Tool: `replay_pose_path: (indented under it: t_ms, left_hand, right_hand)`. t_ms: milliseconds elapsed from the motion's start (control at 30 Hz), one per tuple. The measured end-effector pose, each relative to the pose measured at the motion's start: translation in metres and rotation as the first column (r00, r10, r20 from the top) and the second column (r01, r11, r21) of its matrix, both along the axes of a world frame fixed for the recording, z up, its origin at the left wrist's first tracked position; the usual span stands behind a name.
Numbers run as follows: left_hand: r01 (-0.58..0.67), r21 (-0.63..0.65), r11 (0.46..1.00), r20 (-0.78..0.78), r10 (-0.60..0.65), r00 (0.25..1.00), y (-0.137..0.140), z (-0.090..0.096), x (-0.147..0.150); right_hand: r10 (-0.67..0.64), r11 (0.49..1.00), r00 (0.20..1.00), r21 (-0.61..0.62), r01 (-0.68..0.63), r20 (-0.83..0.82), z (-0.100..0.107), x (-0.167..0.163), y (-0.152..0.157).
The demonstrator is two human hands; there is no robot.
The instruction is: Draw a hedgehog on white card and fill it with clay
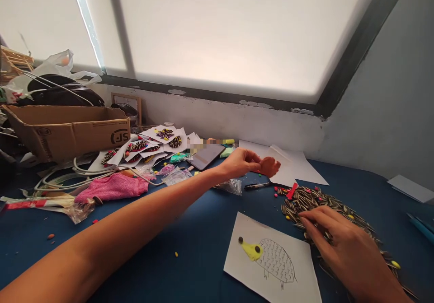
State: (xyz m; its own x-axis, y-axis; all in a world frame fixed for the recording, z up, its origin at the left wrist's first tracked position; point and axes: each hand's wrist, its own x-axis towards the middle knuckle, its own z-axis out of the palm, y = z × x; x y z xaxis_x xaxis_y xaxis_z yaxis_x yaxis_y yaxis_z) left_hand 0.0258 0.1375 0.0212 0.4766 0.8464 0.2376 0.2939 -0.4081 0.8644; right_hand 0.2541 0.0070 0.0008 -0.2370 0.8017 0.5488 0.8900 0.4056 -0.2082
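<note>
My left hand [240, 162] reaches far forward, thumb and fingers closed on a reddish-brown lump of modelling clay [270, 166]. My right hand [346, 244] hovers low over a pile of striped sunflower seeds [315, 200], thumb and forefinger pinched together; whatever is between the tips is too small to make out. Between my arms lies a white paper with a drawn hedgehog [276, 260]. Its body is marked with pen scales, and its snout [251, 249] is yellow clay with dark dots for nose and eye.
A cardboard box [74, 131] stands at the left, near a pink cloth [113, 186] and cables. Seed-decorated papers [166, 136] lie piled behind a phone [206, 156]. A black pen [257, 186] and white sheets [298, 165] lie beyond the seeds. Folded paper [411, 188] sits far right.
</note>
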Motion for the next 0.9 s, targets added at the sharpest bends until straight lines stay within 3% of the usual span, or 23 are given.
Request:
replay_pose_path:
  t_ms: [100, 200, 367, 467, 633, 900]
  left_hand:
    - [0.143, -0.099, 0.985, 0.071, -0.137, 0.988, -0.016, 0.004, -0.007]
    - [0.313, -0.237, 0.92, 0.17, -0.278, 0.946, -0.029, 0.005, -0.011]
    - [0.39, -0.228, 0.892, 0.138, -0.367, 0.92, -0.036, 0.007, -0.012]
    - [0.372, -0.226, 0.9, 0.187, -0.334, 0.924, -0.034, 0.009, -0.012]
    - [0.39, -0.276, 0.879, 0.346, -0.288, 0.893, -0.033, 0.006, -0.016]
    - [0.427, -0.314, 0.848, 0.299, -0.339, 0.892, -0.036, 0.001, -0.014]
  right_hand:
    - [-0.119, 0.987, 0.975, -0.126, 0.097, -0.186, 0.007, -0.005, 0.0]
    - [-0.266, 0.941, 0.886, -0.3, 0.154, -0.379, 0.019, -0.014, 0.0]
    - [-0.28, 0.834, 0.729, -0.534, -0.137, -0.624, 0.04, -0.034, 0.0]
    - [-0.27, 0.815, 0.697, -0.544, -0.202, -0.664, 0.046, -0.039, 0.002]
    - [-0.28, 0.847, 0.642, -0.498, -0.184, -0.714, 0.038, -0.04, 0.006]
    - [-0.319, 0.847, 0.607, -0.506, -0.161, -0.728, 0.029, -0.04, 0.0]
